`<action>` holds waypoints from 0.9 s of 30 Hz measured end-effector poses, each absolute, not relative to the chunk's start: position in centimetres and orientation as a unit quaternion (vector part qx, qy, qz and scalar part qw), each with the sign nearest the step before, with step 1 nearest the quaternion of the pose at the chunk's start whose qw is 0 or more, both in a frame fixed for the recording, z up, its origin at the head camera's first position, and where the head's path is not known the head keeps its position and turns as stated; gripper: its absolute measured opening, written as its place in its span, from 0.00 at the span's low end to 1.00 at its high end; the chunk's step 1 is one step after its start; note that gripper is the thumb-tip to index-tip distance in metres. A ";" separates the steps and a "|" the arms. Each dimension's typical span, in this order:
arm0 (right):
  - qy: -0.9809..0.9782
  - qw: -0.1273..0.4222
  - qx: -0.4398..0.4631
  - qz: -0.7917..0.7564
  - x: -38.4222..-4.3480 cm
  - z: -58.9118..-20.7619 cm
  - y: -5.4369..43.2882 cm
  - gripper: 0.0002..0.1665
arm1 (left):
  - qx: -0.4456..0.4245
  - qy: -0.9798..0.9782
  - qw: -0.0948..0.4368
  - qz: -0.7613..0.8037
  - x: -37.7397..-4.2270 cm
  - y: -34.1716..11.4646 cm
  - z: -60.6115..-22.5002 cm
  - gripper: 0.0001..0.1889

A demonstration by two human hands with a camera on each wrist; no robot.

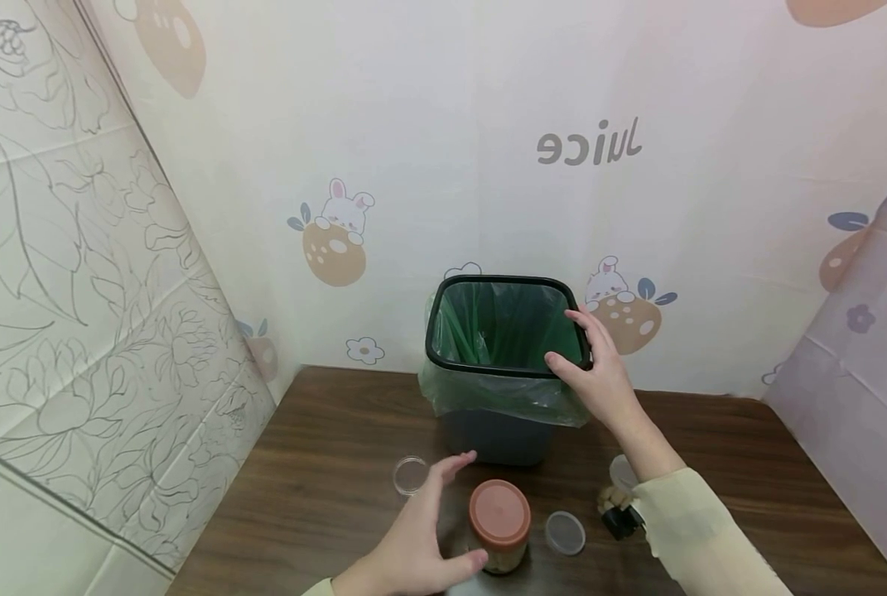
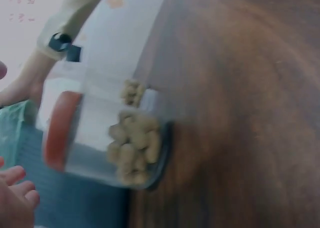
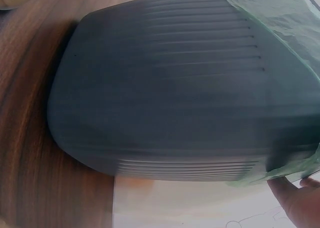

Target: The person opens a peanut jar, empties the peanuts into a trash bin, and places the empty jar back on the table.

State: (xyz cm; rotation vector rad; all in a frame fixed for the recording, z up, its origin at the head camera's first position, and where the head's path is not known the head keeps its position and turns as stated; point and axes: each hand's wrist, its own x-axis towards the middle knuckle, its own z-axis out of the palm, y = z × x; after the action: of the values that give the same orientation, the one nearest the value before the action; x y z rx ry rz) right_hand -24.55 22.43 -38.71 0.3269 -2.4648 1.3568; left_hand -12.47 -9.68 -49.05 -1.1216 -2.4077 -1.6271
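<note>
Tabletop [image 1: 316,463]: left hand [image 1: 417,536] spread beside jar [image 1: 499,515], right hand [image 1: 600,374] gripping bin [image 1: 497,437].

Dark wood grain with a faint sheen covers the tabletop [image 1: 324,463]. At twelve o'clock from the jar [image 1: 504,560], the bin [image 1: 498,437] is matt grey plastic, finely ribbed in places, its black rim [image 1: 503,372] smooth; the liner [image 1: 488,391] is thin, translucent plastic film — crinkled, slightly glossy. The jar looks like clear, smooth plastic under a satiny orange-brown plastic lid [image 1: 499,513], with rough-shelled peanuts [image 2: 134,145] inside. The backdrop [image 1: 443,165] is matt printed cloth — softly creased.
</note>
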 end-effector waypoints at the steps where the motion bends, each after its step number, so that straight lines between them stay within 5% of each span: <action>1: -0.860 0.153 0.113 0.474 -24.6 -38.7 22.4 0.48 | -0.352 -0.780 -0.004 -0.517 -12.4 -9.4 -49.3 0.52; 13: -0.857 0.152 0.113 0.479 -24.5 -38.8 22.5 0.47 | -0.266 -0.815 -0.113 -0.502 -12.6 -7.6 -52.7 0.62; 27: -0.856 0.147 0.114 0.482 -24.6 -38.7 22.5 0.48 | -0.243 -0.808 -0.078 -0.531 -13.3 -6.0 -54.6 0.53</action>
State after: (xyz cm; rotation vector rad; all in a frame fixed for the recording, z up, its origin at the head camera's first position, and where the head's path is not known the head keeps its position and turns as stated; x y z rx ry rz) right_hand -24.62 22.54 -38.69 0.3266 -2.4628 1.3874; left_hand -13.29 -6.03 -54.61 -0.8055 -2.6730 -1.7569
